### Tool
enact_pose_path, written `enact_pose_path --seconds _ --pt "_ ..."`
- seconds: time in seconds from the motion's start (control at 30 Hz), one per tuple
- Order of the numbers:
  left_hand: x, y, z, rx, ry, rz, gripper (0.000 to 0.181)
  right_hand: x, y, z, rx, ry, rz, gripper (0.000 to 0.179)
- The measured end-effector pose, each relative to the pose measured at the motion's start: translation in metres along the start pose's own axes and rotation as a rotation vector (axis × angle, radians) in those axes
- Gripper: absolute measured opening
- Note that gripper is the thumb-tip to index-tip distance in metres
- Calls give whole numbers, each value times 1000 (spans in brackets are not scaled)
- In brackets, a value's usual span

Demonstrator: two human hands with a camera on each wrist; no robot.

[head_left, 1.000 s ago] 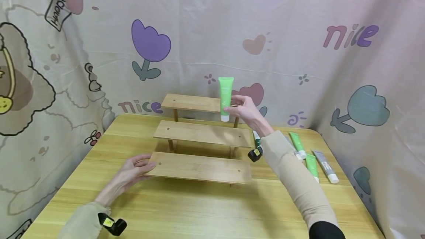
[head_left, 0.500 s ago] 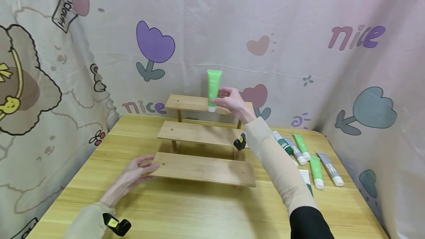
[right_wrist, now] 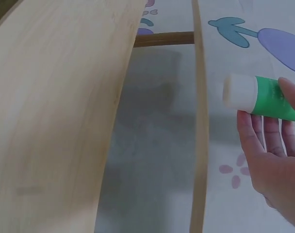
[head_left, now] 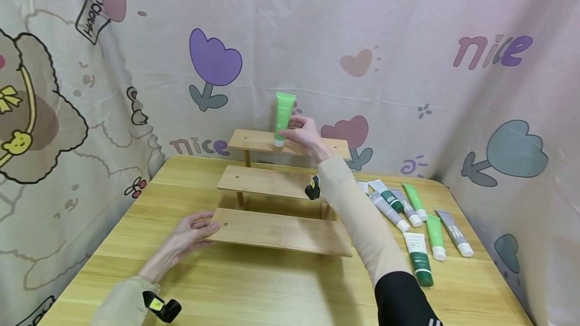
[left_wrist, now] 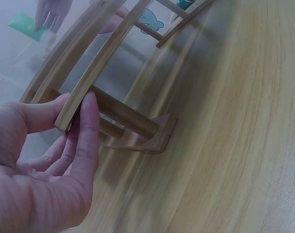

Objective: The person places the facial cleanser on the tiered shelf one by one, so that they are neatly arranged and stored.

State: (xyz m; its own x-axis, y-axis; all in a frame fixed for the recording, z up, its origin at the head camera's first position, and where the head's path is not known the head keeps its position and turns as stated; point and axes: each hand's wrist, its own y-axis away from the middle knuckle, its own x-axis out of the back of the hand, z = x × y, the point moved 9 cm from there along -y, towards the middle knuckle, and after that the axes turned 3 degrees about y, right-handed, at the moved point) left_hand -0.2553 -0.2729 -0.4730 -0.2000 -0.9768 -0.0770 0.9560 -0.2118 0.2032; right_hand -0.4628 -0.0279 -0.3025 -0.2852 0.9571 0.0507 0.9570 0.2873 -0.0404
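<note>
Aloft: green tube (head_left: 284,114) pinched over the top board (head_left: 254,141)

Watching from afar, I see the right hand (head_left: 305,137) with its grip closed on the tube between thumb and fingers, holding it nearly upright, white cap (right_wrist: 240,92) down. In my right wrist view, a gap shows between the cap and the board's edge. The left hand (head_left: 192,235) has its grip closed on the left end of the bottom board (head_left: 281,230), thumb above and a finger beneath. The three-tier wooden stand (head_left: 267,181) rests on the table (head_left: 254,291). To its right I count several more tubes lying flat, among them a white-and-dark-green tube (head_left: 419,259) nearest the front, a second green tube (head_left: 435,235) just beyond, and a gray tube (head_left: 455,232) at the far right. Behind hangs a pale printed cloth (head_left: 294,49).
</note>
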Motion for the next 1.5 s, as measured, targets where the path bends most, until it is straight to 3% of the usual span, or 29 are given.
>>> enact_pose_path --seconds 0.23,0.47,0.63,1.5 --pt "-2 0 1 -5 15 -11 75 -9 -6 -1 51 19 35 47" --pt "-1 0 1 -3 16 -5 74 -17 -14 4 61 -48 49 46" --pt "-1 0 1 2 13 4 75 -24 -17 5 78 -40 72 44" --pt "-3 1 3 2 19 0 74 -41 -19 9 77 -1 86 47"
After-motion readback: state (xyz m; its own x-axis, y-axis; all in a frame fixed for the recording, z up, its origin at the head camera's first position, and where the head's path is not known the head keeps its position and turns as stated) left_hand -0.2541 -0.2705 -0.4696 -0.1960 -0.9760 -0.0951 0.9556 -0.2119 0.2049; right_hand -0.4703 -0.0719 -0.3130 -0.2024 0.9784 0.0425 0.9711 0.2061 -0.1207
